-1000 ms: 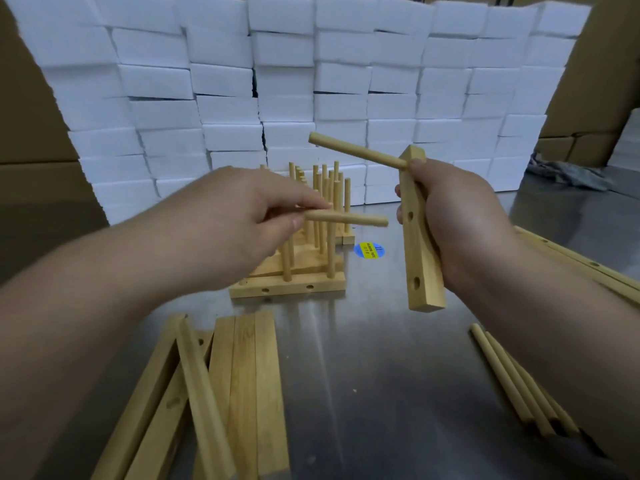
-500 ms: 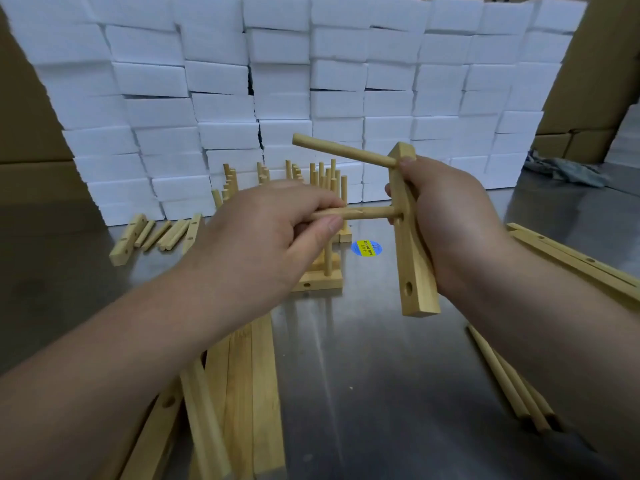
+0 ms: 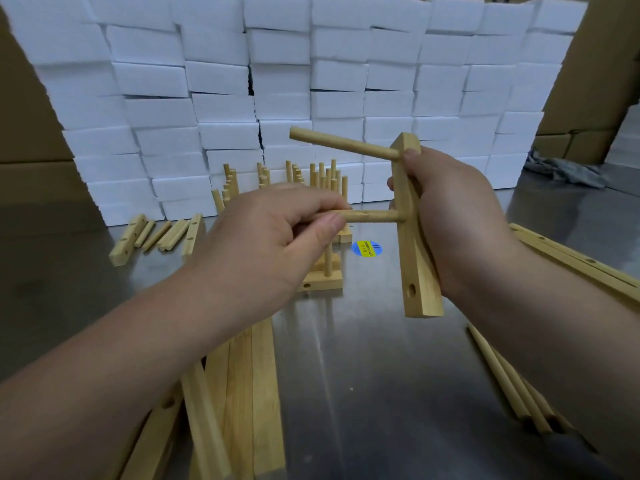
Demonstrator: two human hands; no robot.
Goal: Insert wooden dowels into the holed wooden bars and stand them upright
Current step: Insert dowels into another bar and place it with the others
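Mid-frame, the left hand pinches a dowel lying level, its frame-right tip in the upright bar gripped by the right hand; push likely rightward

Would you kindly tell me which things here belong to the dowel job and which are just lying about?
In the job: holed bar in right hand; upper dowel seated in it; second dowel, pinched by left hand, at middle hole; loose dowels; spare bars.
Lying about: round sticker; grey cloth; white foam blocks.
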